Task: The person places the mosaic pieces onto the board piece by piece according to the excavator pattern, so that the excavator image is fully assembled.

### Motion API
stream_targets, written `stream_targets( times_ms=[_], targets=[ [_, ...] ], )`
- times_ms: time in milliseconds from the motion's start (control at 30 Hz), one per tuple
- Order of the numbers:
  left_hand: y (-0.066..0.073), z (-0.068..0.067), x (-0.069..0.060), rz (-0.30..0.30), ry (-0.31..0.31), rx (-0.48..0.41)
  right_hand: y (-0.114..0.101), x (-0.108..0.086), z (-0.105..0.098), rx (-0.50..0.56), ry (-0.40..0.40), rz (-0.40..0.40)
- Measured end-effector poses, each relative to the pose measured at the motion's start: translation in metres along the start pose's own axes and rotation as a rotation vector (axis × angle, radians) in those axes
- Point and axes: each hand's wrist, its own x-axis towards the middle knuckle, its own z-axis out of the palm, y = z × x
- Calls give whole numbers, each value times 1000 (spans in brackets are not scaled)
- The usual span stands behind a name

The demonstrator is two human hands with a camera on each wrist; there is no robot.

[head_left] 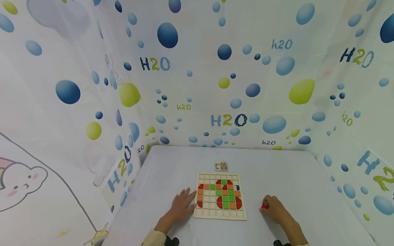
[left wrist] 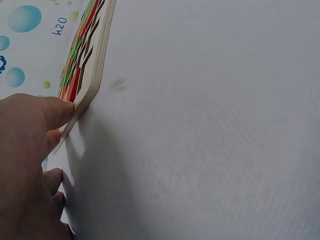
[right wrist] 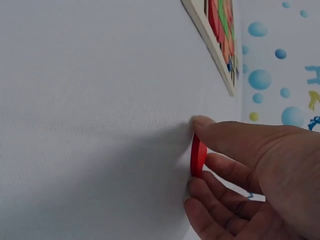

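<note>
A square wooden grid board (head_left: 220, 213) lies on the white table, partly filled with red, green and orange pieces and one blue piece at its right side. My left hand (head_left: 181, 206) is spread at the board's left edge, thumb and fingertips touching it; in the left wrist view the thumb (left wrist: 57, 112) rests against the board's rim. To the right of the board, my right hand (head_left: 273, 209) pinches a small red piece (right wrist: 198, 156) between thumb and fingers, low over the table. The fingers partly cover this piece, so its whole outline is hidden.
A small pattern card (head_left: 221, 166) with a coloured picture lies just behind the board. The white tabletop (head_left: 172, 164) ends at a curtain (head_left: 197, 85) printed with blue and green drops, which hangs at the back and on both sides.
</note>
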Motion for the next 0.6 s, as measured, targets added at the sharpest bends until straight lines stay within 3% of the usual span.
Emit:
stream_targets(
  times_ms=[400, 600],
  targets=[
    [-13, 11, 6, -2, 24, 10, 5, -2, 3, -33, 61, -16],
    [-12, 11, 6, -8, 28, 14, 6, 2, 7, -58, 82, -22]
  ],
)
